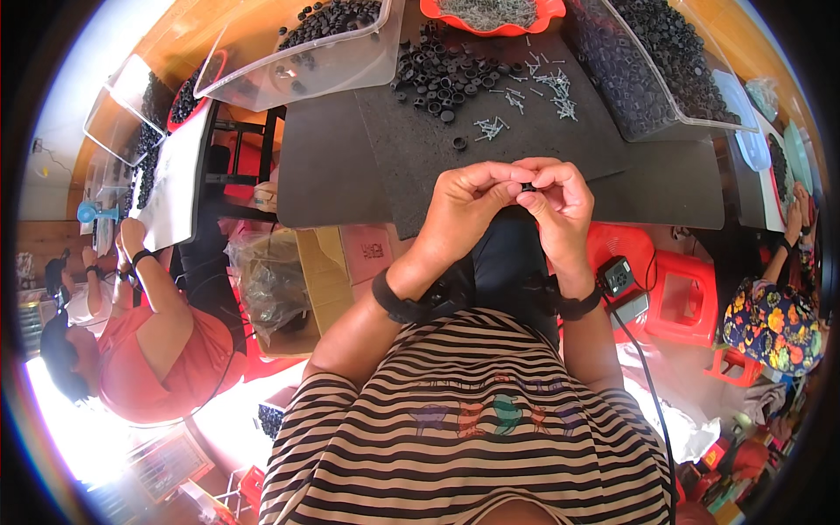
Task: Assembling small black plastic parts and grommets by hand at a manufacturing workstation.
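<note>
My left hand [468,206] and my right hand [563,210] meet just off the table's near edge, fingertips pinched together. Between them is a small black plastic piece [528,186], mostly covered by the fingers, so its exact shape is unclear. Beyond my hands, a heap of round black plastic caps [446,79] is spread on the dark table [647,188]. One single cap [459,143] lies nearer to me. Loose silver screws [560,92] are scattered right of the heap, with a smaller cluster of screws [492,129] in front.
A clear bin [350,61] of black parts stands back left, another bin [652,122] back right. Between them sits a red bowl [499,31] of screws. Below are a cardboard box [324,271] and a red stool [687,297]. People work at left [166,341] and right [774,324].
</note>
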`<state>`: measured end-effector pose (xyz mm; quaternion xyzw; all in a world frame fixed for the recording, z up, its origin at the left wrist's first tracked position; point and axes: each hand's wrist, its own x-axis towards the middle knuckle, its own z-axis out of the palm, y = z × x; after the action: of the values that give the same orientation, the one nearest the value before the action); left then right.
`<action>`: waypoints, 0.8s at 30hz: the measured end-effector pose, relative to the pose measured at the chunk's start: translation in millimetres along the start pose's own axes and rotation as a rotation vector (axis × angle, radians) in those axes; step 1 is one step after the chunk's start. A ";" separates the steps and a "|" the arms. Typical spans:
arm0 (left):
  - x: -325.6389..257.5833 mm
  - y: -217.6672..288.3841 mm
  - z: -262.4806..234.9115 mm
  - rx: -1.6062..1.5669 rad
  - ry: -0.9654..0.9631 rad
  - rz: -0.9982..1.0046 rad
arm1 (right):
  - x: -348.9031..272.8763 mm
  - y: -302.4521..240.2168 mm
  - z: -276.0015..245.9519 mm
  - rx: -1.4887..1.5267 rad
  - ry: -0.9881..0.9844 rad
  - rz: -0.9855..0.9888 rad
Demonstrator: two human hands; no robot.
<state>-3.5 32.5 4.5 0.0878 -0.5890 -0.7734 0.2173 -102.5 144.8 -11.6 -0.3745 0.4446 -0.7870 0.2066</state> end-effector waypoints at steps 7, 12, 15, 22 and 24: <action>-2.2 1.2 1.9 0.052 0.001 0.004 | -0.5 0.6 4.9 0.020 0.035 0.017; 3.3 15.3 7.3 -0.202 0.067 -0.145 | 6.1 3.6 -7.3 -0.071 -0.031 -0.006; 2.5 18.8 -4.0 -0.218 0.007 -0.187 | 9.6 -0.8 2.4 -0.040 -0.068 -0.021; 61.7 126.6 -67.9 0.236 0.253 0.295 | 5.2 -5.5 -15.1 -0.115 0.149 0.000; 89.1 153.0 -103.5 0.442 0.307 0.413 | 6.2 -2.0 -8.9 -0.205 0.155 -0.006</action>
<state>-6.7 -129.4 130.3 0.1270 -0.7083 -0.5442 0.4313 -113.3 146.5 -10.3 -0.3331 0.5362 -0.7647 0.1299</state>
